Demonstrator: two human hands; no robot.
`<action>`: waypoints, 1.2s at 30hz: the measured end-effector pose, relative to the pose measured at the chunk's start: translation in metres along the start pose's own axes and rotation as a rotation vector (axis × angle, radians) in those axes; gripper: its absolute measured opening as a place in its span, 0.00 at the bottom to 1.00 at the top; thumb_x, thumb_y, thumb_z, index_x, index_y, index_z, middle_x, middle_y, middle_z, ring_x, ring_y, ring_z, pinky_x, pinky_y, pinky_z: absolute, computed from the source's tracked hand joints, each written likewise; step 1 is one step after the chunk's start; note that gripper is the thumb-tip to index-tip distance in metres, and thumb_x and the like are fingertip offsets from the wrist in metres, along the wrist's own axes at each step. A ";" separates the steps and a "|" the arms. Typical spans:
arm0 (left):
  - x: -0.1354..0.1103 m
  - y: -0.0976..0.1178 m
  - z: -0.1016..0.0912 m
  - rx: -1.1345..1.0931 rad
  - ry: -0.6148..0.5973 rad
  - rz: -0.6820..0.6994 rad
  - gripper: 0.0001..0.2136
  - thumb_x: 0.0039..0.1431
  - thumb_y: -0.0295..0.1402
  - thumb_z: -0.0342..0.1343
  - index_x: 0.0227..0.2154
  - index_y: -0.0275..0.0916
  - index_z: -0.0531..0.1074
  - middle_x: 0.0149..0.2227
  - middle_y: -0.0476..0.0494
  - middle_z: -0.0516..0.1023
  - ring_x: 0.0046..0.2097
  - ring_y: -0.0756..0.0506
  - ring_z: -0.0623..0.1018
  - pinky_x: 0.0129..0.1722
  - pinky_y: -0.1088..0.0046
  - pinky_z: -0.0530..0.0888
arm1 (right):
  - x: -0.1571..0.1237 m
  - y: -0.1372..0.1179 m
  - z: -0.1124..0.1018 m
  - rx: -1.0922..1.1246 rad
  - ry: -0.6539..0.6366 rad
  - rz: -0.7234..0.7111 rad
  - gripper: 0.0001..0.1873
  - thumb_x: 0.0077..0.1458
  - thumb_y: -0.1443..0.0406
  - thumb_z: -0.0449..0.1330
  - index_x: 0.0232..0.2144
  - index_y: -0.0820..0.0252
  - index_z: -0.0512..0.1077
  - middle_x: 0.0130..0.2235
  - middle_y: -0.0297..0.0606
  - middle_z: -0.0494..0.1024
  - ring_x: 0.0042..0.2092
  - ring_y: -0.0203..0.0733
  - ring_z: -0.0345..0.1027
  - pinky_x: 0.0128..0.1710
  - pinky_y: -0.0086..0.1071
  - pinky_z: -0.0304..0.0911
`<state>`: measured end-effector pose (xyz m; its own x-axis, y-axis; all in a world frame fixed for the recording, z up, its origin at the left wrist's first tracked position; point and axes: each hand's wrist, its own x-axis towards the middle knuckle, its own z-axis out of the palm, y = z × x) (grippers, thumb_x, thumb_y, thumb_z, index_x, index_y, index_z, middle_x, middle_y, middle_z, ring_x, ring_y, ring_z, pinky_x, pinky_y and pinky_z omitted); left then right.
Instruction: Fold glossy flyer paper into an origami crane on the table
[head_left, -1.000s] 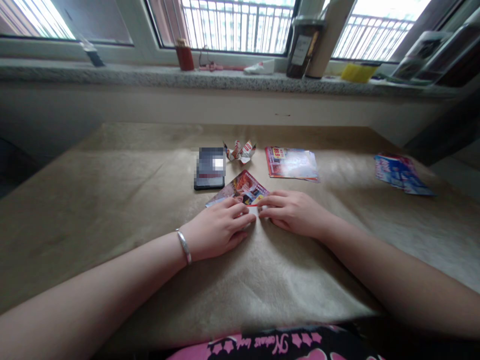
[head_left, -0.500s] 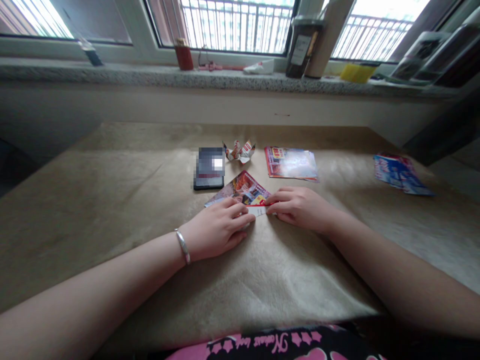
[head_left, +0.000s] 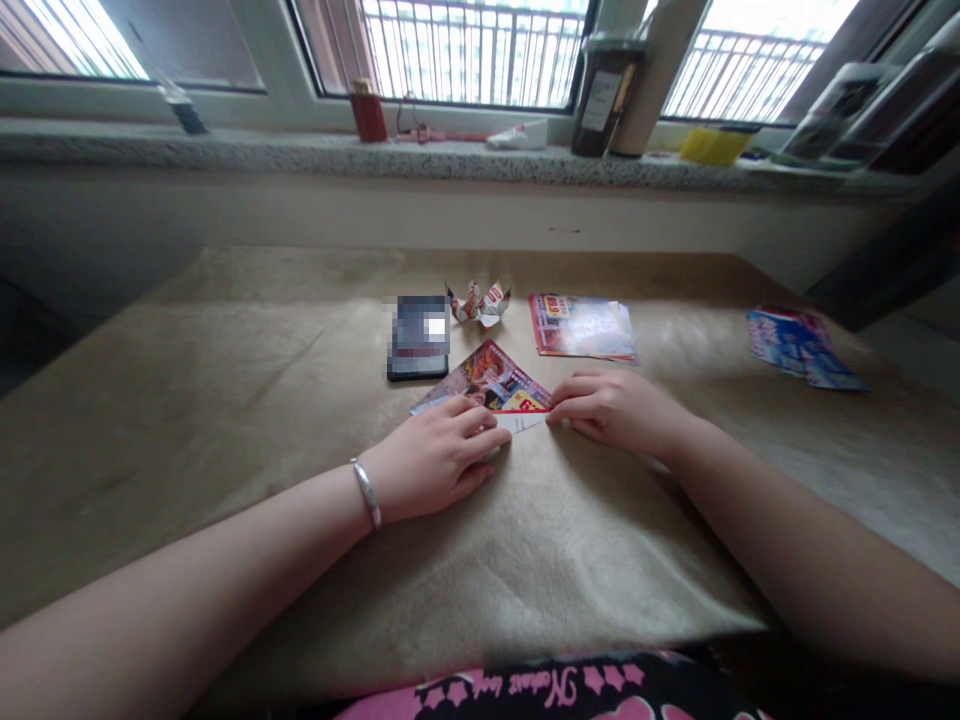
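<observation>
Lying on the surface (head_left: pixel 540 570), a printed flyer folded into a triangle (head_left: pixel 487 376) is seen with its apex pointed toward the window (head_left: pixel 480 50). Its lower left part is covered by the left hand (head_left: pixel 446 450), whose fingers are laid loosely curved over the paper; the grip there is left unclosed, with the thumb set apart below the forefinger. The right corner is touched by the right hand (head_left: pixel 619 410) at its fingertips; whether that grip is pinched on the paper or merely pressed against it cannot be told. Between the hands, a white strip (head_left: pixel 525 421) is exposed below a red printed edge. A silver bangle (head_left: pixel 366 494) is worn on the left wrist. Beyond the folded flyer, a dark phone-like device (head_left: pixel 418 372) with a pixelated face is placed to the left, with a folded paper figure (head_left: pixel 480 306) set just beside it, and a stack of flyers (head_left: pixel 583 328) is laid to the right. Farther right, blue printed papers (head_left: pixel 787 345) are overlapped in a bunch.
</observation>
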<state>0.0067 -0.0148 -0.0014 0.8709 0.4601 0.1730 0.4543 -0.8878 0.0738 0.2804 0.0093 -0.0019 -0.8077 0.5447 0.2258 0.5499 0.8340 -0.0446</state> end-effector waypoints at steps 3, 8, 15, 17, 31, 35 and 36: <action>0.000 0.000 0.001 -0.001 0.009 0.000 0.14 0.62 0.35 0.47 0.49 0.38 0.67 0.47 0.40 0.70 0.48 0.41 0.67 0.51 0.61 0.67 | -0.001 0.001 -0.003 -0.016 -0.006 0.030 0.13 0.55 0.71 0.53 0.34 0.54 0.77 0.37 0.35 0.79 0.36 0.37 0.70 0.36 0.30 0.62; 0.001 -0.001 0.000 0.008 0.026 0.010 0.14 0.61 0.34 0.47 0.48 0.38 0.67 0.46 0.39 0.71 0.47 0.41 0.67 0.50 0.61 0.68 | -0.001 0.001 -0.007 -0.023 -0.023 0.035 0.14 0.52 0.72 0.53 0.33 0.54 0.77 0.36 0.33 0.79 0.35 0.36 0.71 0.34 0.29 0.60; 0.001 0.000 0.000 -0.001 0.022 0.002 0.14 0.62 0.34 0.47 0.49 0.39 0.67 0.46 0.40 0.70 0.48 0.41 0.67 0.50 0.62 0.68 | -0.005 0.004 -0.010 -0.065 -0.017 0.047 0.15 0.51 0.73 0.53 0.32 0.54 0.78 0.35 0.33 0.80 0.34 0.36 0.71 0.32 0.29 0.59; 0.001 0.000 0.001 -0.003 0.027 0.004 0.14 0.61 0.34 0.48 0.49 0.39 0.67 0.46 0.40 0.70 0.48 0.42 0.67 0.50 0.62 0.68 | -0.006 0.005 -0.011 -0.066 -0.016 0.043 0.15 0.51 0.73 0.53 0.32 0.54 0.78 0.35 0.33 0.80 0.34 0.36 0.71 0.32 0.29 0.59; 0.003 0.000 -0.002 -0.014 0.017 -0.003 0.14 0.62 0.35 0.47 0.49 0.39 0.67 0.46 0.40 0.71 0.47 0.42 0.67 0.49 0.61 0.68 | -0.006 0.005 -0.017 -0.083 -0.039 0.079 0.11 0.48 0.70 0.54 0.27 0.56 0.77 0.31 0.34 0.79 0.33 0.38 0.69 0.35 0.32 0.58; 0.003 0.000 -0.001 -0.016 0.015 -0.004 0.14 0.61 0.35 0.48 0.49 0.39 0.67 0.46 0.40 0.70 0.47 0.42 0.67 0.49 0.61 0.68 | -0.006 0.004 -0.019 -0.133 -0.070 0.042 0.11 0.50 0.70 0.53 0.26 0.56 0.76 0.30 0.35 0.78 0.33 0.39 0.68 0.35 0.33 0.57; 0.003 0.000 -0.001 -0.014 0.013 -0.006 0.15 0.62 0.35 0.48 0.49 0.39 0.67 0.47 0.40 0.70 0.47 0.41 0.67 0.50 0.61 0.68 | -0.006 0.003 -0.019 -0.140 -0.074 0.043 0.12 0.51 0.70 0.53 0.25 0.56 0.76 0.30 0.35 0.78 0.32 0.39 0.67 0.34 0.33 0.57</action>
<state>0.0090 -0.0134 0.0002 0.8658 0.4649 0.1851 0.4564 -0.8853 0.0889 0.2910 0.0074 0.0151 -0.7932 0.5892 0.1538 0.6047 0.7920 0.0845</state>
